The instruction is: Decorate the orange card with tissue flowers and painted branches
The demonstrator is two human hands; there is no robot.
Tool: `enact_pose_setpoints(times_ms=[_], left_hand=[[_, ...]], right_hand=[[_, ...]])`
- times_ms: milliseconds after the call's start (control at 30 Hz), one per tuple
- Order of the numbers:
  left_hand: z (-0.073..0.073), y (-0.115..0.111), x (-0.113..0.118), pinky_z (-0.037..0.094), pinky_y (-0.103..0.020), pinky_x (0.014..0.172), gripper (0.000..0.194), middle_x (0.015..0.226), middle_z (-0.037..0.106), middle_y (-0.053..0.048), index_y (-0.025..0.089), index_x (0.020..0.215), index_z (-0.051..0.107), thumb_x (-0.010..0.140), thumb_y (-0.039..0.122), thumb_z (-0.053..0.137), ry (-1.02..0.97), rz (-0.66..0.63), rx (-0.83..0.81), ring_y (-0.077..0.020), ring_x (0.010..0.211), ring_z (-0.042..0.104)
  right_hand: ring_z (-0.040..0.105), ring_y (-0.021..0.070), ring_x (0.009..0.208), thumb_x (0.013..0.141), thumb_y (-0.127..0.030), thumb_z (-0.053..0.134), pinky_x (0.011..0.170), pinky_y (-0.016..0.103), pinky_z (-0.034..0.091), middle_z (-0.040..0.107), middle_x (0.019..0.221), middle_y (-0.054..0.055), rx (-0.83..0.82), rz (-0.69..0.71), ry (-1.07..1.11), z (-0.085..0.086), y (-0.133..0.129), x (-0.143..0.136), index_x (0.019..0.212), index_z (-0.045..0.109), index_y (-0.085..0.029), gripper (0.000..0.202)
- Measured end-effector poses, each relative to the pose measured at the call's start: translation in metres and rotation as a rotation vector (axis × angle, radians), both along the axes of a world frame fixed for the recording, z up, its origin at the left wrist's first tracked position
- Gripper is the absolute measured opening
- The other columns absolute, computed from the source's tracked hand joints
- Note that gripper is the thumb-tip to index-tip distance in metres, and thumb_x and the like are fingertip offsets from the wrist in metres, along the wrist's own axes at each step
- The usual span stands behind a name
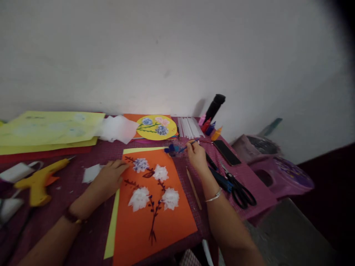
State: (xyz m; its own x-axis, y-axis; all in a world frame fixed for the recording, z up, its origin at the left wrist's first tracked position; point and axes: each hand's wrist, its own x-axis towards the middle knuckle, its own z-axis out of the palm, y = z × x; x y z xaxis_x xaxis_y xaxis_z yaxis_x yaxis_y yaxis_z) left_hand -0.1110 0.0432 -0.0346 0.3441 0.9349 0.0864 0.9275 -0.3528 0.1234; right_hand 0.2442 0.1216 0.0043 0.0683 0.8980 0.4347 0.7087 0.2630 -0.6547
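My right hand (197, 154) pinches a thin paintbrush (183, 149), whose tip points left at blue paint (172, 148) on a clear surface. On the left, my left hand (109, 178) lies with fingers stretched over the edge of an orange sheet (133, 236). Dark branches are painted on this sheet, and several white tissue-like flowers sit along them. The upper left flower (141, 165) has purple-blue tints. A yellow sheet (110, 236) shows beneath the orange one. Right of the sheets lies a pencil-like wooden stick (194, 188).
Left stands a yellow glue gun (41, 181); behind it lie yellow papers (55, 129). A yellow oval card (156, 127), white glue sticks (190, 127) and paint bottles (210, 127) line the wall. Scissors (241, 192) and a phone (226, 152) lie right.
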Motion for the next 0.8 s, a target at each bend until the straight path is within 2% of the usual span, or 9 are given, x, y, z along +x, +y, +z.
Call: enact_pose_setpoints(times_ms=[100,233,333,467,567,800], left_hand=[[0.009,-0.004,0.007,0.046,-0.047,0.105,0.053,0.130,0.066,-0.015,0.012,0.128,0.067,0.082,0.005,0.042,-0.023,0.026,-0.017,-0.0300,0.116,0.058],[0.007,-0.005,0.007,0.045,-0.046,0.106,0.051,0.130,0.065,-0.015,0.012,0.128,0.066,0.083,0.005,0.043,-0.044,0.042,-0.022,-0.0298,0.119,0.057],[0.002,-0.002,0.004,0.044,-0.047,0.108,0.052,0.131,0.065,-0.015,0.013,0.129,0.066,0.084,0.006,0.042,-0.038,0.021,-0.012,-0.0303,0.122,0.057],[0.002,0.000,0.002,0.042,-0.048,0.113,0.050,0.135,0.065,-0.017,0.009,0.127,0.067,0.086,0.009,0.039,0.009,-0.007,-0.036,-0.0315,0.127,0.057],[0.007,-0.001,0.004,0.041,-0.046,0.115,0.048,0.135,0.066,-0.019,0.006,0.122,0.069,0.088,0.011,0.037,0.044,-0.037,-0.073,-0.0314,0.129,0.059],[0.021,-0.007,0.013,0.041,-0.044,0.116,0.047,0.135,0.067,-0.019,0.006,0.119,0.070,0.089,0.012,0.035,0.125,-0.058,-0.101,-0.0306,0.133,0.057]], right_hand=[[0.064,0.0211,0.064,0.095,-0.038,0.044,0.064,0.030,0.042,0.072,0.072,0.007,0.005,-0.009,0.000,-0.001,0.000,0.002,0.088,0.062,-0.020,0.026],[0.063,0.0215,0.063,0.092,-0.040,0.045,0.064,0.031,0.042,0.070,0.070,0.007,0.018,-0.025,0.031,0.000,0.001,0.006,0.085,0.061,-0.021,0.026],[0.063,0.0212,0.065,0.090,-0.041,0.046,0.065,0.032,0.046,0.068,0.069,0.005,0.065,-0.045,0.187,-0.001,0.003,0.004,0.084,0.059,-0.022,0.024],[0.064,0.0201,0.063,0.089,-0.040,0.046,0.065,0.032,0.050,0.067,0.066,0.002,0.109,0.014,0.408,-0.007,0.007,-0.004,0.083,0.057,-0.023,0.022],[0.065,0.0199,0.063,0.089,-0.042,0.049,0.065,0.032,0.051,0.069,0.066,0.001,0.102,0.039,0.440,-0.012,0.010,-0.008,0.082,0.058,-0.023,0.022],[0.066,0.0201,0.061,0.088,-0.046,0.053,0.064,0.032,0.051,0.071,0.066,0.002,0.054,0.032,0.447,-0.023,0.014,-0.009,0.082,0.059,-0.023,0.025]])
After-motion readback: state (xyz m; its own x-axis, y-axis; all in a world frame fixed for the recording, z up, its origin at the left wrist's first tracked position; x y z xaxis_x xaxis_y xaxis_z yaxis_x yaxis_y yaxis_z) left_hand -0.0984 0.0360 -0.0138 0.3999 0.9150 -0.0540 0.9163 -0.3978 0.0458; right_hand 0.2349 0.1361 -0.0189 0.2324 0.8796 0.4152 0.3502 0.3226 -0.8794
